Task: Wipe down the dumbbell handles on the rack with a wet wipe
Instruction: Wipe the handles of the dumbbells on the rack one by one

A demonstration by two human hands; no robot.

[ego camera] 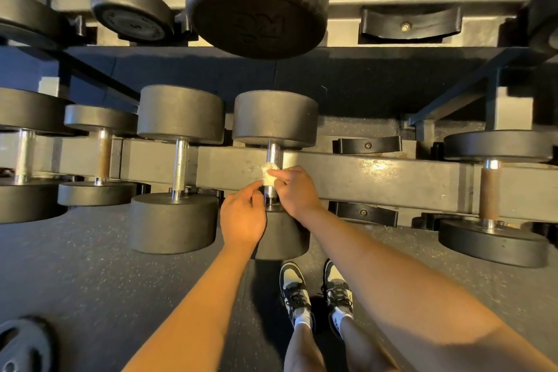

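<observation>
Bottom centre, sneakers (294,290) stand on a speckled rubber floor (90,266). Above them the left hand (243,217) curls beside the dumbbell (276,118); its fingertips are hidden, so I cannot tell if it grips anything. The right hand (297,190) pinches a crumpled white wipe (269,177) against the knurled steel handle (273,155), mid-frame on the rack (377,178). The round upper weights (256,3) are cut off at the top of the frame.

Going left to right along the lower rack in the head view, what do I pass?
Shiny handle → rusty handle → chrome handle → wiped handle with wet wipe → empty cradle → brown handle.
</observation>
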